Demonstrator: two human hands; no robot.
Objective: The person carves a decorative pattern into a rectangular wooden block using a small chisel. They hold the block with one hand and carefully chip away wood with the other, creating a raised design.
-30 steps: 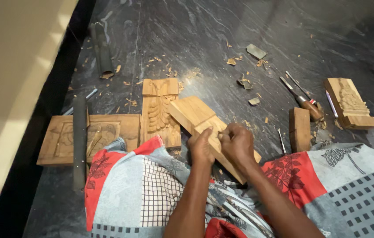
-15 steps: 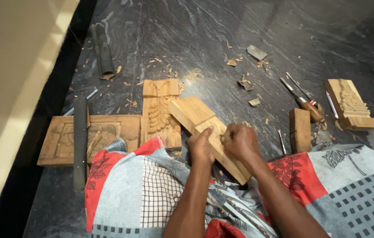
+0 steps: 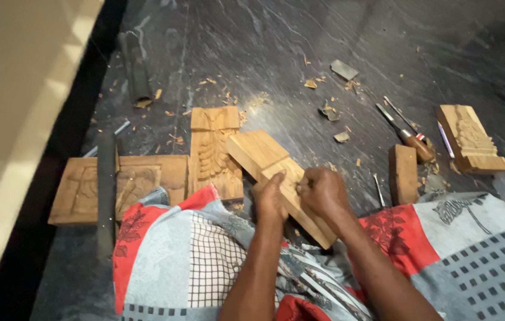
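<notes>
A long pale wooden block [image 3: 258, 151] lies slanted across my lap, its far end out over the dark floor. My left hand [image 3: 270, 199] is closed on the block's left edge near its middle. My right hand [image 3: 322, 191] is a fist pressed on the block's upper face, right beside the left hand. Whether a small tool sits inside either fist is hidden. The near end of the block rests on the patterned red, grey and white cloth [image 3: 205, 261] over my legs.
A carved panel [image 3: 214, 154] stands just left of the block, and a flat carved panel [image 3: 139, 178] lies further left under a dark metal bar [image 3: 105, 190]. Chisels [image 3: 407, 128], a small wood block [image 3: 404, 172] and a carved piece [image 3: 469, 139] lie right. Wood chips dot the floor.
Both hands stay on the block; the right hand has shifted only slightly.
</notes>
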